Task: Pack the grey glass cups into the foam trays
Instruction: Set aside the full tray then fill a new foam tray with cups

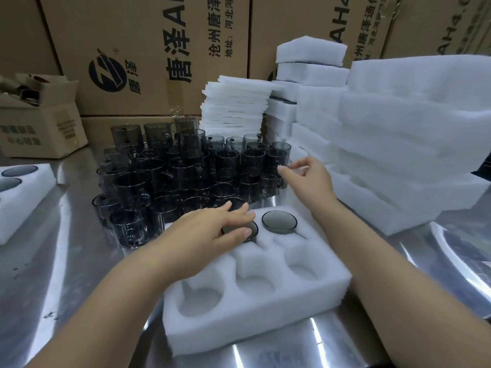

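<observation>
A white foam tray point(265, 314) is lying nearest on the shiny metal tabletop point(53, 274). It is a soft, fuzzy block cut with round pockets, and three pockets in the near row are showing empty. Two round, dark grey glass cups are sitting in the far row. The left hand point(212, 232) is resting on one cup point(236, 226) with fingers straight and spread, covering most of it. The second cup point(279, 220) is sitting uncovered just beside it.

Beyond the tray, the right hand point(309, 176) is reaching to the right edge of a crowd of cups point(172, 176). These are smooth cylinders with handles, stacked two layers deep and overlapping too much to count. The fingers are curling at an outer cup, but I cannot tell whether they are pinching it.

At the left edge a second foam tray point(24, 208) is holding two visible cups. Farther back, one stack of thin foam sheets point(236, 107) is standing beside several stacks of thick foam blocks point(411, 155). Behind everything, printed cardboard boxes point(146, 49) are forming a wall, with one small open box point(39, 128) at the left.
</observation>
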